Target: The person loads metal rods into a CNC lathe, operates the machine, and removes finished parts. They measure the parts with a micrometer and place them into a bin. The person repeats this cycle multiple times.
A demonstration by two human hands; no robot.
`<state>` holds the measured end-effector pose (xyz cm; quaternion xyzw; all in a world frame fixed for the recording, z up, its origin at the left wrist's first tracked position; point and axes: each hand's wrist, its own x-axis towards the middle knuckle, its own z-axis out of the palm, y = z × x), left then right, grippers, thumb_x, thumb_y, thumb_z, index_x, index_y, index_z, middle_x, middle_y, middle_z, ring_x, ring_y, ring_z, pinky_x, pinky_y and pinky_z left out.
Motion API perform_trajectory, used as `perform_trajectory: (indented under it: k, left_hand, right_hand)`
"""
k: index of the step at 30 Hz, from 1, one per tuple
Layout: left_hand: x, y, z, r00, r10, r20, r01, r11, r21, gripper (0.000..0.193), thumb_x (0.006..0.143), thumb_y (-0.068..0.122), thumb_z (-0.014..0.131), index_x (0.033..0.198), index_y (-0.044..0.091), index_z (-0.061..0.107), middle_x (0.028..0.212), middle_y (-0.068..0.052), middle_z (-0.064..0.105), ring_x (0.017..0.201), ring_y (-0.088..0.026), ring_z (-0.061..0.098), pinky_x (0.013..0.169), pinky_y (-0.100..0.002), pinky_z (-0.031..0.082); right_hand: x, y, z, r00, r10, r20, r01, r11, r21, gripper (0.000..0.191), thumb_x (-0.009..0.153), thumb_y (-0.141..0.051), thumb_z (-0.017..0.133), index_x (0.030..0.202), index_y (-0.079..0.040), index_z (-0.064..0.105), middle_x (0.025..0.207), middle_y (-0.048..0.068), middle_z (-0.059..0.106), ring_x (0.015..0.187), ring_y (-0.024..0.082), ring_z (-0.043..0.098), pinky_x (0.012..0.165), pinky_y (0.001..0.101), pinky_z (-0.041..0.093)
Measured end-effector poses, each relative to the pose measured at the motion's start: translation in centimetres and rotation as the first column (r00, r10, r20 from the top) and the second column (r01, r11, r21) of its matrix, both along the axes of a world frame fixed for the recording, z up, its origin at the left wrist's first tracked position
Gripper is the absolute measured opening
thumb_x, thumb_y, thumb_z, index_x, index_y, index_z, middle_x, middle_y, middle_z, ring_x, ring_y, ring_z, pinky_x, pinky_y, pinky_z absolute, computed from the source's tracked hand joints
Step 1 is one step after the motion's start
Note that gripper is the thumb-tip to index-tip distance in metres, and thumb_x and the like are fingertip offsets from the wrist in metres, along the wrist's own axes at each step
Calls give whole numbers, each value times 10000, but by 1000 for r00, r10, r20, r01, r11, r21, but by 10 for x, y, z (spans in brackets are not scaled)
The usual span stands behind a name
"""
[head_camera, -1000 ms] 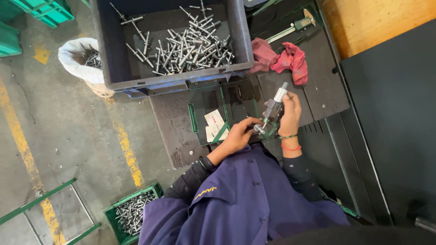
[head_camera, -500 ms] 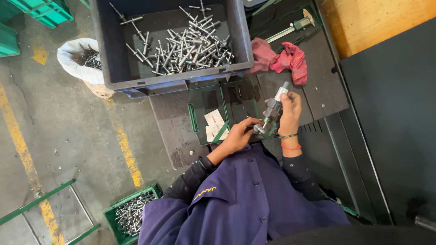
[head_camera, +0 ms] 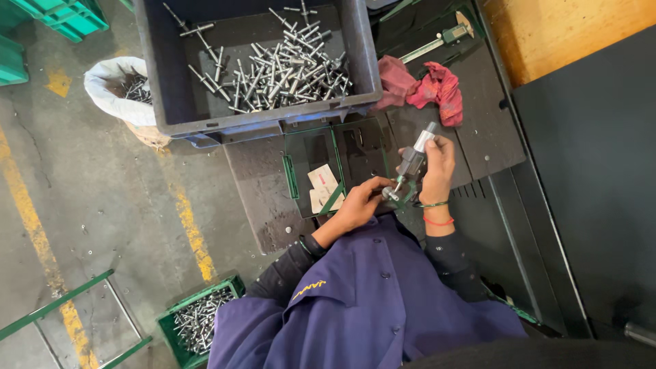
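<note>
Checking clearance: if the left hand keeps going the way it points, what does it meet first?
The left hand points at the micrometer in the right hand; it meets that first, apparently already touching its lower end.

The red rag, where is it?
In the head view, the red rag lies crumpled on the dark bench, right of the grey bin of metal pins, just above the right hand.

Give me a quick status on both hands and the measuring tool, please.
Right hand gripping the micrometer upright. Left hand pinching a small metal part at its jaws. Grey bin of bolts and red rag beyond, not in the way.
</note>
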<state>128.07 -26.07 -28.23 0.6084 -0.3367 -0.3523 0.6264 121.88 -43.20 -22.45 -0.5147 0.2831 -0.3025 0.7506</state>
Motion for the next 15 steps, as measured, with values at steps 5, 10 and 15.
perform_trajectory:
  k: [5, 10, 15]
  left_hand:
    - [0, 0, -2, 1000, 5, 19, -5, 999, -37, 358, 936, -82, 562, 1259, 60, 624, 1184, -134, 733, 1097, -256, 727, 945, -338, 541]
    - [1, -1, -2, 998, 13, 55, -10, 999, -52, 359, 925, -85, 572, 1251, 57, 624, 1205, -133, 720, 1145, -269, 705, 975, -340, 529]
    - [1, -2, -3, 1000, -12, 14, 13, 998, -68, 379, 912, -100, 561, 1252, 57, 617, 1215, -141, 709, 1143, -283, 698, 978, -344, 527]
  right_hand:
    - [3, 2, -1, 999, 36, -40, -42, 984, -173, 255, 1076, -187, 563, 1214, 7, 473, 1024, 152, 632, 875, 262, 726, 672, 428, 637]
    - [3, -1, 2, 997, 66, -25, -67, 997, -38, 248, 1077, -214, 506, 1203, -1, 520, 955, 200, 714, 742, 241, 724, 648, 372, 638]
    - [3, 1, 6, 996, 82, -24, -84, 993, -82, 246, 1066, -201, 514, 1231, -26, 463, 963, 197, 705, 759, 241, 735, 644, 367, 634]
